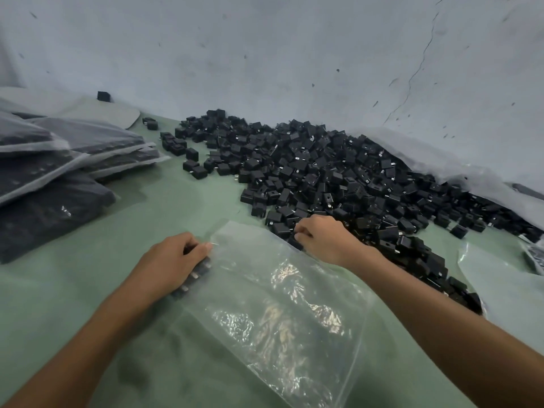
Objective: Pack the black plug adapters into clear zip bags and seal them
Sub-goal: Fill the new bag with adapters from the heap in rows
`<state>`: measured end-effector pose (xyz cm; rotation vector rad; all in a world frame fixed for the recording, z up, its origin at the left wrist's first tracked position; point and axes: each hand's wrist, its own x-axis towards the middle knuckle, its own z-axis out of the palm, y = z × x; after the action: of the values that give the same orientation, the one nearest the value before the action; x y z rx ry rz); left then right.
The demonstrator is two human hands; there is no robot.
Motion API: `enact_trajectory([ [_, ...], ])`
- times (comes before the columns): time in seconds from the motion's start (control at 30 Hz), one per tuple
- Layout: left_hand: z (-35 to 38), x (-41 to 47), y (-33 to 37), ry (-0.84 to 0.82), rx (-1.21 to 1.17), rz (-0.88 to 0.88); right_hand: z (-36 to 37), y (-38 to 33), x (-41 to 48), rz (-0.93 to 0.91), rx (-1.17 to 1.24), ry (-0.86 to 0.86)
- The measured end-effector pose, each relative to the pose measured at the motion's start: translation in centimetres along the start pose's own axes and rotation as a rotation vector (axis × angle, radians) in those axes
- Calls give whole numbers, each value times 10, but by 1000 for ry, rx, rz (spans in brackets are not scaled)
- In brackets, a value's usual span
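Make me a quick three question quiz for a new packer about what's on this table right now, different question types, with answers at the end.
1. True or false: the clear zip bag in front of the person lies flat on the green table.
2. Multiple choice: where is the right hand? A) on the filled bags B) at the near edge of the adapter pile C) raised against the wall
3. Fill in: the left hand holds a row of black ____ at the bag's left edge.

Key: 1 true. 2 B. 3 adapters. The filled bags are stacked at far left.
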<state>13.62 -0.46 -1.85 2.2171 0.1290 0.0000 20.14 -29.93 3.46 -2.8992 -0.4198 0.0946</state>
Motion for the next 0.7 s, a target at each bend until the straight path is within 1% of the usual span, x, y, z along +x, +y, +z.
enact_trajectory([
  [0.1,0,1,0,1,-14,-5,6,2,7,62,4,20],
  [0.2,0,0,-1,-3,-30,-4,5,9,6,100,75,-16],
  [0.3,0,0,0,-2,-33,-5,6,16,0,99,80,-50],
  [0.43,-1,-3,3,-6,-52,-2,6,21,-11,151,241,4],
  [0.5,-1,-4,4,-14,-59,4,1,29,-23,176,405,52],
  [0.6,-2,-4,4,-20,-57,14,-14,46,-58,186,808,148],
  [0.7,-2,-4,4,-13,-39,17,-27,64,-108,228,1086,277],
])
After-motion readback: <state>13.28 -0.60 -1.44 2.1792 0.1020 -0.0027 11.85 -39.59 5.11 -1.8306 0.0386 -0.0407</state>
